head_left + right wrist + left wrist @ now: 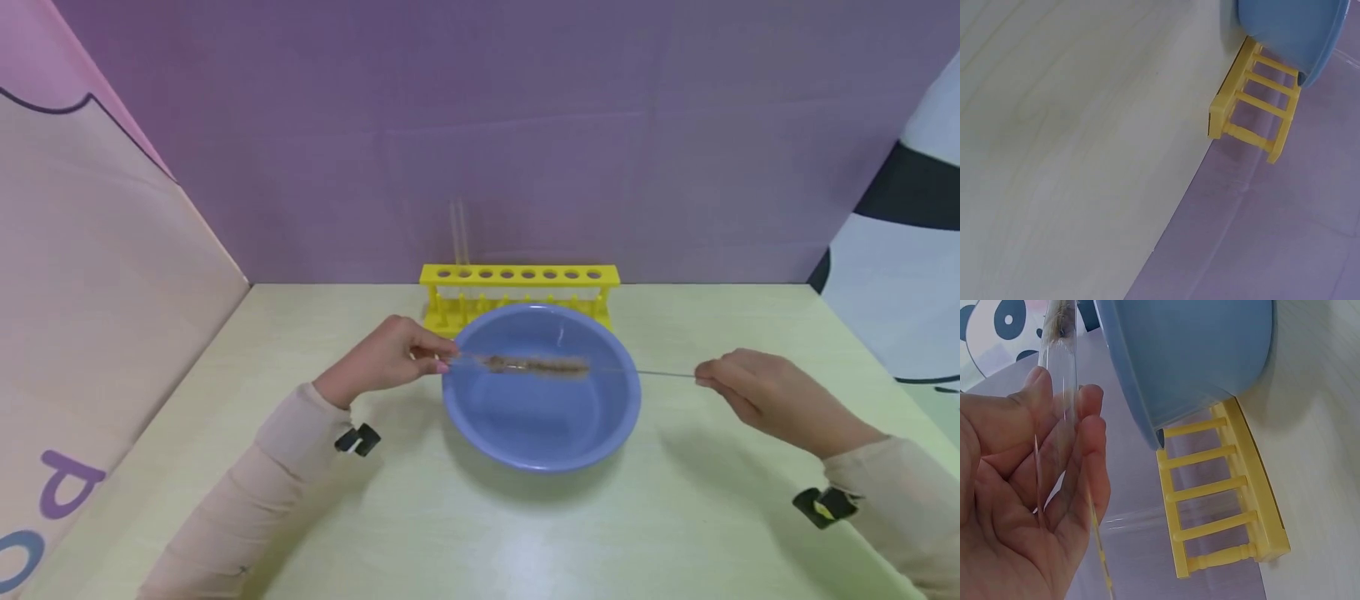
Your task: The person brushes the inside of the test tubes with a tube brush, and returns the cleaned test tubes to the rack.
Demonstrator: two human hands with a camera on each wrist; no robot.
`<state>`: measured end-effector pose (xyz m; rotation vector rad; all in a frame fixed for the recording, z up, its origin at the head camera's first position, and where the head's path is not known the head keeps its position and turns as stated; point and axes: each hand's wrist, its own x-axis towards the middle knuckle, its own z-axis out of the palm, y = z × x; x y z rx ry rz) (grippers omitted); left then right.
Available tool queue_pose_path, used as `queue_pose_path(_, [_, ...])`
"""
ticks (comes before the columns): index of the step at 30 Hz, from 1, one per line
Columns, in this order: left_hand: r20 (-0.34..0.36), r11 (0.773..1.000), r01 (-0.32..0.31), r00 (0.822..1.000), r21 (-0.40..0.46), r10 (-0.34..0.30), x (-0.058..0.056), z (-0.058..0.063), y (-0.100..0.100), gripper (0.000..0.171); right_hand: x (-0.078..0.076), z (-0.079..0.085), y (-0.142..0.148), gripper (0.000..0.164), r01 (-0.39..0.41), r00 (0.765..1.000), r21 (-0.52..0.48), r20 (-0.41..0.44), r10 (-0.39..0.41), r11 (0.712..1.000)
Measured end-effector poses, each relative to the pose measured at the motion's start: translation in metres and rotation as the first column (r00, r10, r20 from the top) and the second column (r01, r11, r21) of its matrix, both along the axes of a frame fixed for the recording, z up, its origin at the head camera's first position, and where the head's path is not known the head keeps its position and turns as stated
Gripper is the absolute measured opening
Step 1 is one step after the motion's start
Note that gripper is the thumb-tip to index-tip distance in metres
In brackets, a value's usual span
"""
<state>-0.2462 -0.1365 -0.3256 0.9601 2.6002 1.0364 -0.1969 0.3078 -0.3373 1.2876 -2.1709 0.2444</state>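
Observation:
A clear glass test tube (1060,365) lies level above the blue basin (542,463) in the head view. My left hand (393,354) pinches it near one end between thumb and fingers; the left wrist view shows this grip up close. Inside the tube are the brown bristles of a test tube brush (536,366), slightly blurred. The brush's thin wire handle runs out to the right, where my right hand (780,400) pinches its end with the fingers curled. The right wrist view does not show the right hand.
Behind the basin stands a yellow test tube rack (519,275), partly hidden by the basin's rim. Another clear test tube (460,233) stands upright in its left part. A purple backdrop (525,142) rises along the rear edge of the pale table (510,542).

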Motion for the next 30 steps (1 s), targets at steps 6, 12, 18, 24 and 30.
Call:
queue_pose_path(6, [0.010,1.000,-0.004,1.000,-0.007,0.004,0.000,0.002,-0.003,0.025,-0.002,-0.001,0.000,0.038,-0.040,0.991,0.002,-0.127,0.040,0.999])
queue_pose_path(12, [0.032,1.000,-0.006,0.999,-0.005,0.006,-0.001,0.002,-0.005,0.026,-0.002,0.002,-0.002,0.036,-0.096,0.971,-0.011,-0.220,0.091,0.995])
queue_pose_path(18, [0.049,1.000,-0.014,0.999,0.005,0.014,-0.001,0.002,-0.006,0.025,-0.001,0.003,0.004,0.037,-0.081,0.975,-0.004,-0.207,0.078,0.997])
queue_pose_path(24, [0.046,1.000,-0.024,0.999,0.013,0.023,0.000,0.001,-0.008,0.024,0.001,0.000,0.012,0.043,0.006,0.998,-0.013,-0.069,-0.006,1.000])
queue_pose_path(30, [0.037,0.999,-0.031,0.999,0.034,0.030,-0.001,-0.003,-0.008,0.023,0.001,-0.001,0.017,0.043,0.016,0.993,-0.081,0.115,-0.007,0.997])
